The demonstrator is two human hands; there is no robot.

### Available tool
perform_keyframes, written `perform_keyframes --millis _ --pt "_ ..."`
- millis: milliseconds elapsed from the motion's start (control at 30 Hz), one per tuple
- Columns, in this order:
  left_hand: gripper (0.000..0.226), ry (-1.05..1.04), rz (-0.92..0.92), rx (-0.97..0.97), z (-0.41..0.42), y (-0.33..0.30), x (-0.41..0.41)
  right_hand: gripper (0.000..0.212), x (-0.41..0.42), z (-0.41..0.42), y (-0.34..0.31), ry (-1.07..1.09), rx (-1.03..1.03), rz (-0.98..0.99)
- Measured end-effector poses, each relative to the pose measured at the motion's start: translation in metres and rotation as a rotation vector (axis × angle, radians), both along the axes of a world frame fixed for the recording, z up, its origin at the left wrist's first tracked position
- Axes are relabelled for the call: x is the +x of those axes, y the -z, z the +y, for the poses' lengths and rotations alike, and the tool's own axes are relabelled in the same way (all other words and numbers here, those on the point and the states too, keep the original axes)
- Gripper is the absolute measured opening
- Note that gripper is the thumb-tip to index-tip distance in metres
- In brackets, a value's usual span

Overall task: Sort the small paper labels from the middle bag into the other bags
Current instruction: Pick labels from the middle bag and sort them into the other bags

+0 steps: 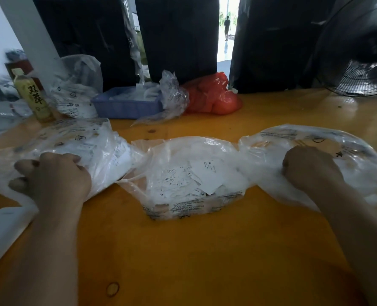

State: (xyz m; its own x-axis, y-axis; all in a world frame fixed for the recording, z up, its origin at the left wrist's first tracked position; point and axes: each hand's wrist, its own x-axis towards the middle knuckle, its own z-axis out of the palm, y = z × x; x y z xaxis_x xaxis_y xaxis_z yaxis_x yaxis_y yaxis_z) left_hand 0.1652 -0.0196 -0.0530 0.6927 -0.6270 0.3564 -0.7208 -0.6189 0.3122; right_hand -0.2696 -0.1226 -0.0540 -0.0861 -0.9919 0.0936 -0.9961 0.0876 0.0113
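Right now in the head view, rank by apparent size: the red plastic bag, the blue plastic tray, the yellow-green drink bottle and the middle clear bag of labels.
1. Middle clear bag of labels, though it sits nearest the camera.
2-3. Red plastic bag and blue plastic tray: too alike to rank.
4. Yellow-green drink bottle.

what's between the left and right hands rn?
In the head view, the middle bag, open and holding small paper labels, sits between the left hand and the right hand, each at a side bag.
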Motion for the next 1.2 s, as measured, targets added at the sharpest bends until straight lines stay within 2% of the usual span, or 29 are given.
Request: perform_keyframes --millis 167,333,400,467,533,667,800,867,933,1000,1067,1167,1200 --pt "0.042 -0.002 0.003 0.070 -0.002 -0.002 -0.004 0.021 0.002 0.002 -0.004 0.001 -0.153 0.016" --pt "0.046 0.025 0.025 0.029 -0.001 -0.007 -0.013 0.020 0.007 0.008 -0.007 -0.081 -0.286 -0.117" --pt "0.043 0.012 -0.008 -0.039 -0.002 -0.008 -0.015 0.015 0.011 0.008 -0.005 -0.093 -0.258 -0.137" --pt "0.040 0.035 -0.051 -0.116 -0.004 -0.008 -0.017 0.021 0.016 0.007 -0.002 -0.088 -0.117 -0.081" --pt "0.038 0.092 -0.107 -0.209 -0.007 -0.008 -0.022 0.021 0.017 0.005 0.002 -0.089 -0.040 -0.037" --pt "0.033 0.275 -0.108 -0.473 -0.007 -0.008 -0.058 0.017 0.013 0.004 0.004 -0.091 -0.209 -0.049" --pt "0.034 0.561 -0.072 -0.554 -0.007 -0.003 -0.100 0.011 0.015 0.008 -0.002 -0.099 -0.292 -0.173" --pt "0.032 0.716 0.029 -0.574 -0.006 0.000 -0.118 0.010 0.016 0.014 -0.006 -0.157 -0.426 -0.315" --pt "0.033 0.849 0.254 -0.552 -0.002 0.003 -0.135 0.009 0.023 0.024 -0.011 -0.261 -0.572 -0.515" --pt "0.032 0.932 0.503 -0.458 0.001 0.007 -0.148 0.010 0.038 0.037 -0.014 -0.387 -0.610 -0.691" --pt "0.045 0.988 0.724 -0.317 0.001 0.012 -0.155 0.014 0.056 0.048 -0.012 -0.524 -0.530 -0.840" --pt "0.082 1.033 0.931 -0.153 -0.003 0.019 -0.160 0.018 0.079 0.060 -0.001 -0.676 -0.332 -0.980" --pt "0.083 1.035 0.995 -0.144 -0.005 0.020 -0.161 0.018 0.085 0.062 0.002 -0.704 -0.296 -0.998"
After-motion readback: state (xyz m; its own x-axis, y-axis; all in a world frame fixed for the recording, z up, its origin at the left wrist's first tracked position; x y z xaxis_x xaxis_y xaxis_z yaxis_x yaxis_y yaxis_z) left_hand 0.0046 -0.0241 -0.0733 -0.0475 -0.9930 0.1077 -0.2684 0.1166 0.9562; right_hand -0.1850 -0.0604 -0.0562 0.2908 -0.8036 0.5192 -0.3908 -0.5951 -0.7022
